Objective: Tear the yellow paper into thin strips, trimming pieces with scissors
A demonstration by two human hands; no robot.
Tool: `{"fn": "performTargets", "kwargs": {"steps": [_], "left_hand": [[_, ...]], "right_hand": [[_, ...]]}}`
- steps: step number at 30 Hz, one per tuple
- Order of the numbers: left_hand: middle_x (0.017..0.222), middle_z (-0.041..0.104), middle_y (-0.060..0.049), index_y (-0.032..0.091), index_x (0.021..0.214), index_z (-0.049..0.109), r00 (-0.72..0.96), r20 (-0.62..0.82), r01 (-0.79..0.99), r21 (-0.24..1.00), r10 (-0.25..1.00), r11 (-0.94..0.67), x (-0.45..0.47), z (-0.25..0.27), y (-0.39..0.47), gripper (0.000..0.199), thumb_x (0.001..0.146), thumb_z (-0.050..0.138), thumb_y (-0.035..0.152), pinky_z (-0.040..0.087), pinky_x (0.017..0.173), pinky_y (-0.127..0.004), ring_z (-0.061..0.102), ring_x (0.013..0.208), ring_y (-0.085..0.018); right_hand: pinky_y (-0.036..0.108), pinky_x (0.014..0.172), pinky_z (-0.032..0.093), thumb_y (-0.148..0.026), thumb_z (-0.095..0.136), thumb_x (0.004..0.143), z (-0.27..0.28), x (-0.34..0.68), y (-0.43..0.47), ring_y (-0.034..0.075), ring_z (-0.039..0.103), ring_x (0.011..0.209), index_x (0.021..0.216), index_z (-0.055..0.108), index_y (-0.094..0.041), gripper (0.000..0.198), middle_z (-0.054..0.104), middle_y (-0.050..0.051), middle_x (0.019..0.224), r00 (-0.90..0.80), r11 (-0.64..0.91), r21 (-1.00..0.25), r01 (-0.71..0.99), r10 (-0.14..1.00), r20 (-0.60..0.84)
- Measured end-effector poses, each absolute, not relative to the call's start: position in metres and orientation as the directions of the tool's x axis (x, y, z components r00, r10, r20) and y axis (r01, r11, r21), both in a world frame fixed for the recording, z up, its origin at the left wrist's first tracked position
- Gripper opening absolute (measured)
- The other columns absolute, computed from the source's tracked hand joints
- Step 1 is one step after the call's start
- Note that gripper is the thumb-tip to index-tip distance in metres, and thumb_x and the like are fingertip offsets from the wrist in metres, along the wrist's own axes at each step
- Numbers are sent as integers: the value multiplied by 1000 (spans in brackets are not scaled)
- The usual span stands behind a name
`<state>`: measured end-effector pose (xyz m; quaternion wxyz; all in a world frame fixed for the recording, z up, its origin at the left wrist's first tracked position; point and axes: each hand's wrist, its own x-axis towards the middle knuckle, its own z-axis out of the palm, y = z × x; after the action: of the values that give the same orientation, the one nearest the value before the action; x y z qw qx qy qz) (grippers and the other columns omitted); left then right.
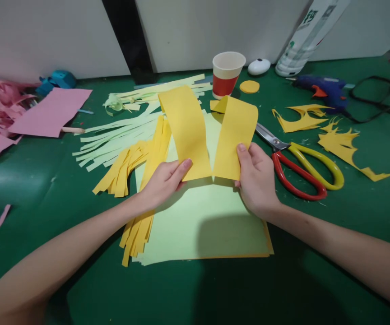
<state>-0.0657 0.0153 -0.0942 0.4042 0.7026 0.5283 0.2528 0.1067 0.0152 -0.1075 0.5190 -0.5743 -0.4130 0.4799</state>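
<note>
My left hand [166, 183] pinches the lower end of a wide yellow paper strip [186, 133], which curls upward and away. A second yellow paper strip [234, 140] is pinched by my right hand [257, 178], thumb on top. The near ends of the two strips meet or almost touch at the middle; I cannot tell whether they are joined. Beneath both hands lies a stack of pale green paper sheets [195, 225] with a yellow edge showing under it. Beside my left hand are yellow paper strips cut into fringe [141, 230]. Scissors [293, 153] with red and yellow handles lie right of my right hand.
Pale green fringed paper [113, 137] spreads at the left. Farther left lie pink papers [51, 113] and a blue object [58, 80]. At the back stand a paper cup [229, 74] and a white bottle [296, 49]. A glue gun [320, 88] and yellow scraps [340, 144] are right.
</note>
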Motion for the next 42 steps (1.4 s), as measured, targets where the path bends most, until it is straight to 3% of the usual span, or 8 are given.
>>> {"fn": "performTargets", "kwargs": {"steps": [12,17,22,25,30,37,39,42], "left_hand": [[38,35,5,18,48,31,225,-135,360,932,965,46,-68,-93,12,45,89,38,34,30,46,-21,35,38,-6],[37,26,8,19,55,23,145,-99,134,988,985,79,-75,-91,17,43,87,40,42,22,41,-19,28,36,-5],[38,25,8,19,56,22,139,-81,0,997,987,82,-78,-78,20,43,85,44,43,21,40,-19,27,35,-4],[41,20,9,18,55,20,199,-98,-16,995,975,103,-77,-75,18,47,82,49,44,21,40,-18,27,35,-3],[41,33,6,17,50,37,506,-143,74,990,850,123,-81,-69,9,44,83,46,45,29,41,-19,37,37,-5],[34,37,3,18,37,46,889,-293,323,946,353,-27,-86,-47,8,47,81,50,34,33,39,-21,32,32,-6],[30,28,5,18,32,38,892,-291,344,933,346,-102,-90,-44,12,49,75,57,32,26,33,-21,22,30,-5],[28,26,6,20,28,36,811,-187,346,917,554,-198,-100,-40,16,49,53,76,33,24,28,-21,22,27,-5]], "right_hand": [[15,30,27,-39,40,87,-107,108,17,4,37,43,82,42,-23,17,48,-1,72,154,-162,-985,-52,974,-168],[15,28,29,-37,35,89,-94,106,1,5,39,34,81,38,-22,17,44,-6,53,-113,-350,-936,36,929,-352],[16,27,31,-37,36,88,-82,104,-17,9,47,29,79,47,-16,25,55,-1,40,-620,-522,-805,282,541,-568],[16,27,30,-40,45,84,-75,104,-18,8,44,26,66,54,-11,36,53,1,36,-739,-509,-780,365,352,-575],[16,36,33,-54,39,83,-61,112,6,5,44,37,83,56,-15,42,53,-4,50,-698,-503,-861,82,587,-410],[18,41,28,-50,61,68,-45,138,37,5,42,48,75,54,-18,33,52,-4,64,-424,-386,-903,-188,861,-280],[19,41,28,-41,66,66,-43,146,42,4,42,50,71,53,-17,28,53,-4,66,-305,-315,-927,-206,920,-245],[20,39,24,-35,70,63,-38,160,51,3,36,45,63,53,-15,26,51,-4,61,-192,-214,-960,-183,965,-179]]}}
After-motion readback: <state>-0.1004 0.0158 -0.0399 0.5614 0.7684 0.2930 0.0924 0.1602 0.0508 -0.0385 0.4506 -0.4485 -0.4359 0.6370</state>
